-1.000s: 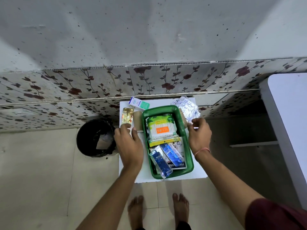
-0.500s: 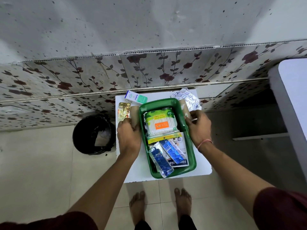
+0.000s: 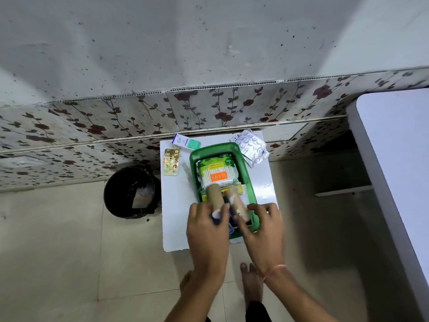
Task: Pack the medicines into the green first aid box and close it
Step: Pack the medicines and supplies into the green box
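1. Green first aid box sits open on a small white table, its long axis running away from the person toward the flowered wall, tilted slightly so the near end leans right.
2. Cotton swab pack lies in the far half of the box, its long side across the box, label upside down to the viewer.
3. Two tan bandage rolls lie side by side over the box's middle, both lengthwise along the box's long axis.
4. Left hand is closed around the near end of the left roll; a blue item shows under its fingers, too hidden to name.
5. Right hand grips the near end of the right roll, fingers curled over the box's near right rim.
6. Outside the box, on the table: yellow pill strip to the left; white and teal carton at the far left corner, touching the box's rim or just beside it, cannot tell; silver pill strips at the far right corner, against the rim.
7. Black bin stands on the floor just left of the table.
8. Bare feet show below the table's near edge.
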